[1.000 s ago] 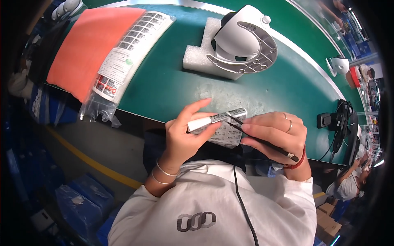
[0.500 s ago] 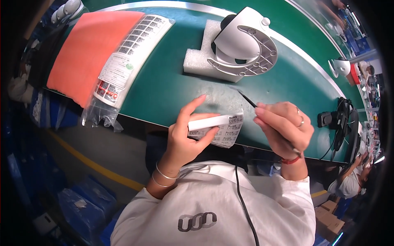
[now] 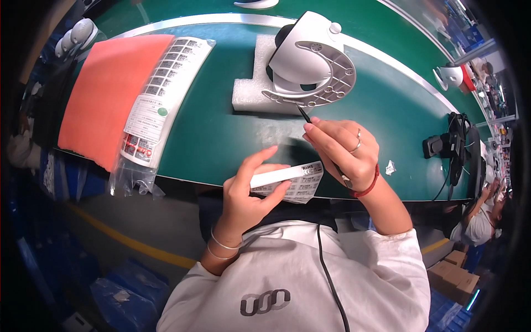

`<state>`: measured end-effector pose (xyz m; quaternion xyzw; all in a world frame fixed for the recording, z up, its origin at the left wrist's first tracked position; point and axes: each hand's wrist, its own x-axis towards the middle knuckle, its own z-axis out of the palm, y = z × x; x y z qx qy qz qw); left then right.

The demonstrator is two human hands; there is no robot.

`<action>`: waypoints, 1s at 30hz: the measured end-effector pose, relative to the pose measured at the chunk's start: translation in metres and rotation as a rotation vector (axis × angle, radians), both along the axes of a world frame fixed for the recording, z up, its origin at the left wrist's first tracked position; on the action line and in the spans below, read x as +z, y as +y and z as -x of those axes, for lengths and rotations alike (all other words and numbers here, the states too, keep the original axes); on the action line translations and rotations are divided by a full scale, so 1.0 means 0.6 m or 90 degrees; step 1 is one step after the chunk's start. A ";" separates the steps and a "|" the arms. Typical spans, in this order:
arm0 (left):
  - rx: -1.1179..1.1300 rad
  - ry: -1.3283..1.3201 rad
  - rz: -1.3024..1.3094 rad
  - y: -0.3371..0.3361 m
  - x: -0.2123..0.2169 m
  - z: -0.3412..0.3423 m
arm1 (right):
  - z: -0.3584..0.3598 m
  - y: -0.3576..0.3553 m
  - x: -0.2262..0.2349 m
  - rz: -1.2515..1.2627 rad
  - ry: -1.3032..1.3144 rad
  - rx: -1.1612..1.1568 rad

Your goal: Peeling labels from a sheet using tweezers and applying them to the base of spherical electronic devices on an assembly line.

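Note:
My left hand (image 3: 243, 191) pinches a folded sheet of small printed labels (image 3: 298, 185) between thumb and fingers, just over the table's near edge. My right hand (image 3: 345, 149) grips dark pointed tweezers (image 3: 303, 113), whose tip is at the near edge of a white plastic device. That white device (image 3: 304, 66) has a rounded body and a curved grey ribbed base. It rests tilted on an L-shaped white foam block (image 3: 251, 94). Whether the tweezer tip touches the device or carries a label, I cannot tell.
An orange sheet (image 3: 113, 94) and a bagged label roll or stack (image 3: 166, 83) lie at left on the green table (image 3: 204, 133). A small label scrap (image 3: 391, 167) lies right of my right hand. Black cables with a plug (image 3: 456, 144) sit at far right; another white device (image 3: 451, 76) stands behind.
My right hand has moved left and away from me, bringing the tweezers from above the table up to the device's base. The left hand still holds the label sheet. The view has shifted slightly.

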<state>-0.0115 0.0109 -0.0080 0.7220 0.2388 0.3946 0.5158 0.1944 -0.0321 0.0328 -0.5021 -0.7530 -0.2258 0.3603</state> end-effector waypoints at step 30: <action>0.001 -0.018 0.000 -0.003 0.000 0.006 | 0.025 0.023 -0.022 0.022 0.123 -0.054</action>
